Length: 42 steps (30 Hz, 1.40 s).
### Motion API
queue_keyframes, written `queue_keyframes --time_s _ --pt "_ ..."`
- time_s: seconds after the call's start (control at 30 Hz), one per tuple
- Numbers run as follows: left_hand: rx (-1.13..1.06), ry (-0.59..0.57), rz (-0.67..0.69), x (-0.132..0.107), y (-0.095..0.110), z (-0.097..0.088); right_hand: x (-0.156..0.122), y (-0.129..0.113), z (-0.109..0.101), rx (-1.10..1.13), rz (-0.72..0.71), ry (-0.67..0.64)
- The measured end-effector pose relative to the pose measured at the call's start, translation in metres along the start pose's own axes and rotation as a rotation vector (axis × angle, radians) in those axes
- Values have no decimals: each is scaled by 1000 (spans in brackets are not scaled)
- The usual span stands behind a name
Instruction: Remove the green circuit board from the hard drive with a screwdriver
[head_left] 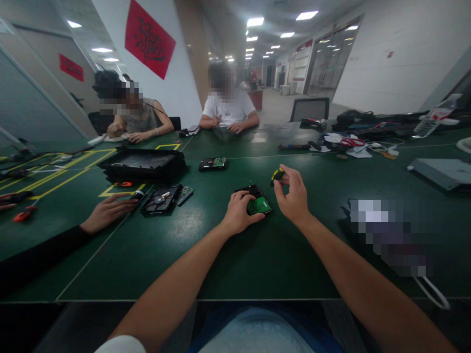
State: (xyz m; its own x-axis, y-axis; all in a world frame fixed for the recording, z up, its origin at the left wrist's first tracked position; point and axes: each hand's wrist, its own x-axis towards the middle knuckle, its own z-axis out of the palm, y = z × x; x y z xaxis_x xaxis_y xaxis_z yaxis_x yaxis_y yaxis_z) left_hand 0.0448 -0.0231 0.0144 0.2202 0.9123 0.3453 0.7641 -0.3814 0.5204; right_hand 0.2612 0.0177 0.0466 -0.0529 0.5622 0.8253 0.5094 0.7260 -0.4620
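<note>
A hard drive [262,205] lies on the green table in front of me, its green circuit board facing up. My left hand [241,211] grips it from the left, fingers over its far side and thumb at the near edge, hiding part of it. To the right and a little above the drive, my right hand [292,191] pinches a black and yellow screwdriver [277,175] by its handle. The shaft is too thin and blurred to make out, and I cannot tell whether its tip touches anything.
Another hard drive [212,163] lies farther back. Left are an opened drive [162,198], a loose circuit board [185,194], a black tray [143,164] and a co-worker's hand [110,212]. At right sit a metal box [441,174] and cables [379,120]. Two people sit opposite.
</note>
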Motion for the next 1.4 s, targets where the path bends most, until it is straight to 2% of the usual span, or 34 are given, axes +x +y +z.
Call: queue_keyframes --time_s 0.7,1.0,1.4 --pt "-3 -8 -9 0 -1 1 0 -1 1 -23 -5 42" --pt "13 -5 0 0 -2 1 -2 6 6 74 64 60" --pt "6 0 -7 0 -1 1 -1 1 3 13 20 53"
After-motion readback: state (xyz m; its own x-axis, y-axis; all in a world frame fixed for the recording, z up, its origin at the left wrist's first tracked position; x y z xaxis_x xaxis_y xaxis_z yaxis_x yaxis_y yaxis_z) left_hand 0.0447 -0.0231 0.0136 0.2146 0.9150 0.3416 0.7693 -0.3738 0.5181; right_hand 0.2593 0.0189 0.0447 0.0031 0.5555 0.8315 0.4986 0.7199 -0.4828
